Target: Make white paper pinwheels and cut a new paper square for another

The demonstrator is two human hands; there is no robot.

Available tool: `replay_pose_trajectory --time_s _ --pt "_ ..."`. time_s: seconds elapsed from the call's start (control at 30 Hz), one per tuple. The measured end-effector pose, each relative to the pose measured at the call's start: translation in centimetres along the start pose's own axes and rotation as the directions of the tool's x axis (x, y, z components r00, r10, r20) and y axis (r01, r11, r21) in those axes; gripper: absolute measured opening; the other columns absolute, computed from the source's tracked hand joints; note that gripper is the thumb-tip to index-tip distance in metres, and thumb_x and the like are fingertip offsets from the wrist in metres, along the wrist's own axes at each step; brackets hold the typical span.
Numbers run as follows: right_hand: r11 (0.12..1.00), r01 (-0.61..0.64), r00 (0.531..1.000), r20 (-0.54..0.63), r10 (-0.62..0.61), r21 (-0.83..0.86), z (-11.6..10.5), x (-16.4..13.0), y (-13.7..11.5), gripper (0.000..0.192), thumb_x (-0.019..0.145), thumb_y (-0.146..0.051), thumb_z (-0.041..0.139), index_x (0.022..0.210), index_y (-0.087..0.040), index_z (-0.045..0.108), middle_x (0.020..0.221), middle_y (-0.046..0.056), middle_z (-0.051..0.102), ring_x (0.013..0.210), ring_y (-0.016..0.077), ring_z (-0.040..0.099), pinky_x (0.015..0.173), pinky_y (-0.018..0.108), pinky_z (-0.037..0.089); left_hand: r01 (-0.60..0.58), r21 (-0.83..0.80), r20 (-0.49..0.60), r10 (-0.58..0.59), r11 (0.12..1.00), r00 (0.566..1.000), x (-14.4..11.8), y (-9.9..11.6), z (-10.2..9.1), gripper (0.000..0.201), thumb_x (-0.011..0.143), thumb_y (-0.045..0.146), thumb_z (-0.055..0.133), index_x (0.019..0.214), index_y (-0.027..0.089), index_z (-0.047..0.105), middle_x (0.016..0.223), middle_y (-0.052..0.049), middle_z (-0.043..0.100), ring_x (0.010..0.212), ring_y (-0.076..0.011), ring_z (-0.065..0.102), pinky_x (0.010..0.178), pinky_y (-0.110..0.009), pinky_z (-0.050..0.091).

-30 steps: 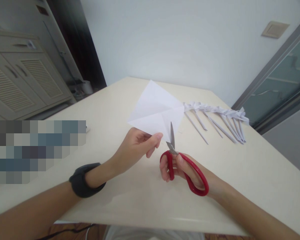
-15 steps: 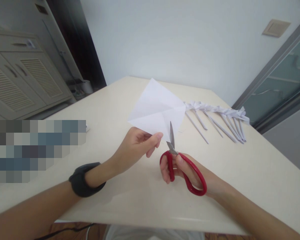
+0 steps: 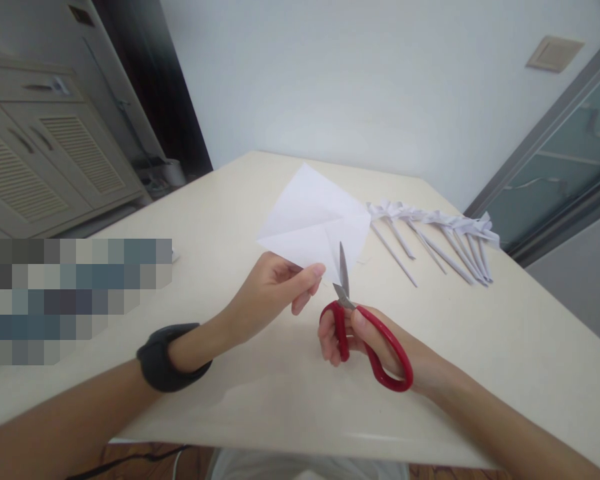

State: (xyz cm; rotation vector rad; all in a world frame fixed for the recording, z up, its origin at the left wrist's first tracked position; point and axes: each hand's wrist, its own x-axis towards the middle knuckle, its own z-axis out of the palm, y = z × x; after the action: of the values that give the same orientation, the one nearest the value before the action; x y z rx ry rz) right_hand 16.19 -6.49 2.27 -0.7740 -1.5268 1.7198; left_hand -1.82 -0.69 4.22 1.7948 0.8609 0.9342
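Little had moved: the folded paper [image 3: 314, 223] tilted slightly. From the head view, the left hand [image 3: 275, 287] pinched its near corner, holding it taut beside the red scissors [image 3: 365, 333], gripped in the right hand [image 3: 375, 350], blades nearly closed at the paper's edge.

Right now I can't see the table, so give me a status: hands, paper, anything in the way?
Left hand pinching folded white paper. Right hand gripping red scissors, blades at paper's edge. Rolled paper strips lie apart, right.

A pixelated block [image 3: 75, 300] hides the table's [image 3: 260, 393] left part.
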Motion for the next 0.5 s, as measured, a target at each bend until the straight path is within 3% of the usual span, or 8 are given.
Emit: replay_pose_trajectory --time_s 0.5 --pt "0.999 -0.031 0.999 -0.018 0.030 -0.038 0.13 -0.22 -0.04 0.044 0.090 -0.049 0.033 0.097 -0.013 0.057 0.081 0.007 0.060 0.069 0.0132 0.053 0.066 0.028 0.044 -0.008 -0.008 0.027 0.009 1.000 1.000 0.05 -0.20 -0.03 0.040 0.086 0.028 0.046 0.048 0.016 0.045 0.040 0.003 0.044 0.044 -0.0085 0.043 0.051 -0.022 0.037"
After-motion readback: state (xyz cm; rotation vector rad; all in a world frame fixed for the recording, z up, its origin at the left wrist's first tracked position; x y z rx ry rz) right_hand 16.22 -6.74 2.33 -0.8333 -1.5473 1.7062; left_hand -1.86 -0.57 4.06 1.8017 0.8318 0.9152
